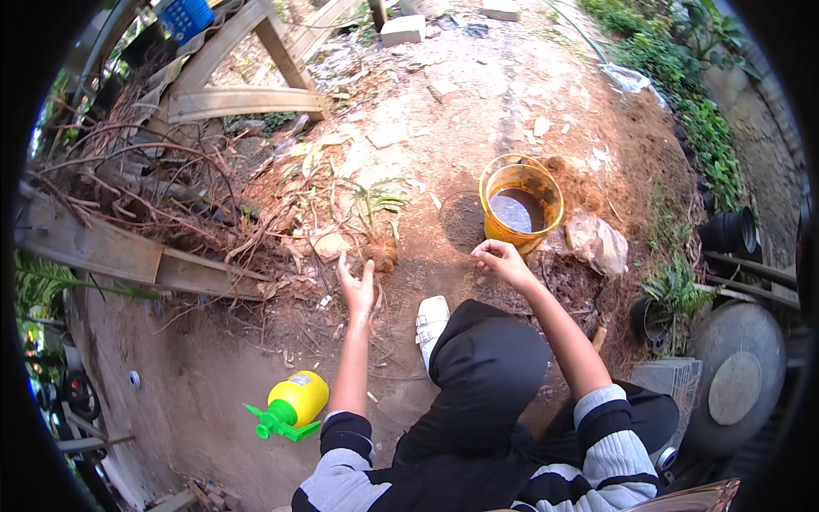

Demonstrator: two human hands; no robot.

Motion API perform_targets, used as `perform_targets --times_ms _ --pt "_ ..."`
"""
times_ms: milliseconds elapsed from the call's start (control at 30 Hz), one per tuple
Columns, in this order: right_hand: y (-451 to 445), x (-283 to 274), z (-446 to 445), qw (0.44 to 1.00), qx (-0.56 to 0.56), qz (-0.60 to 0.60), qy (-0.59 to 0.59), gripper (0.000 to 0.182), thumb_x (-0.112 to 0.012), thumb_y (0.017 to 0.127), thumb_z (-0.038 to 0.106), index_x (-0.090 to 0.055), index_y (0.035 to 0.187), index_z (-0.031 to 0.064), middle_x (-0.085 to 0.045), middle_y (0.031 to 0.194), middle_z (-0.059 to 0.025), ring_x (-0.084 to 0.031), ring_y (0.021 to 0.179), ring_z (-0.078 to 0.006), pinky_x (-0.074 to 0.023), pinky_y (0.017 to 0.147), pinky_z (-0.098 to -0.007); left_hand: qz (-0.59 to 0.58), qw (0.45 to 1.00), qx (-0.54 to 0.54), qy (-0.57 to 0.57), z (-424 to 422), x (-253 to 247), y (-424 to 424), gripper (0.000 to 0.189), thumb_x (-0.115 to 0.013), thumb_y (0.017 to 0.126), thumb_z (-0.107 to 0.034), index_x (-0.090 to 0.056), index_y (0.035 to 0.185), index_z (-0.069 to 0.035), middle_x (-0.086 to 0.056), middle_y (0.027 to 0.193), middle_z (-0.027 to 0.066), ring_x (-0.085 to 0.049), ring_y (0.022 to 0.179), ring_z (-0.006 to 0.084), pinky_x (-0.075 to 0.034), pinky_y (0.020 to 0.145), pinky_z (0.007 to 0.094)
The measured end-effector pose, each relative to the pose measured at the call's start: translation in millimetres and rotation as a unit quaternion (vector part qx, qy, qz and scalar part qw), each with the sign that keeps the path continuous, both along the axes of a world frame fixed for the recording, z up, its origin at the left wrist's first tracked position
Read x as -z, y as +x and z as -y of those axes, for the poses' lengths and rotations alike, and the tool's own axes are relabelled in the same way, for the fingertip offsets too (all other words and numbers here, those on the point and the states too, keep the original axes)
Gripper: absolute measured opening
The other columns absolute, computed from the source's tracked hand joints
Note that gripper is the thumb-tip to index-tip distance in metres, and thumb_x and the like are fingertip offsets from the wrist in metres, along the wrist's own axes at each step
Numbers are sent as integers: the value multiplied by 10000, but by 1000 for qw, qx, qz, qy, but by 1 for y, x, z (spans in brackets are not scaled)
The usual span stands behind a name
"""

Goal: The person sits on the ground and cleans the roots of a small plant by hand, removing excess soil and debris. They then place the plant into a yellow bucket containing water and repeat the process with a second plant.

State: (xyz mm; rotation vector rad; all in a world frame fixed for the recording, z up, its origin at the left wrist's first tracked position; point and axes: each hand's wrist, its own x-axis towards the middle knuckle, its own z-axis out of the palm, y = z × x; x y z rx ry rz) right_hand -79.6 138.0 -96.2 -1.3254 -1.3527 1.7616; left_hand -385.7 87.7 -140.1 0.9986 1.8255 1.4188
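Note:
My left hand [357, 285] is held out with its fingers apart and nothing in it, just short of a small plant [377, 200] whose brown fibrous root ball [382, 253] rests on the ground. My right hand [502, 261] is near the front of a yellow bucket [523, 198] holding dark liquid; its fingers are curled together, and whether something small is between them cannot be made out. A yellow spray bottle [298, 398] with a green pump head lies on its side on the ground, left of my left forearm.
Dry roots and branches [166, 185] pile up at the left by a wooden beam [147, 259]. A crumpled plastic bag [598, 242] and brown fibre [646, 153] lie right of the bucket. Black pots [729, 232] and a wire cage [672, 384] stand further right.

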Motion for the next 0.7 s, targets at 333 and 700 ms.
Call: perform_targets --times_ms 333,700 --pt "167 76 154 834 466 -195 -224 174 -480 859 244 -575 865 99 -586 705 1 -522 563 -114 -447 487 -253 -124 879 438 143 -91 -242 186 576 -619 811 -286 -363 1269 -50 -431 1236 198 -485 1094 280 -421 859 391" --pt "262 80 202 815 372 443 -43 375 -618 700 205 -529 1025 39 -533 1046 -157 -500 1026 -341 -426 875 -391 -389 656 641 86 -43 -141 390 561 -606 799 -318 -406 1241 -36 -470 1199 194 -506 1074 288 -423 898 364"
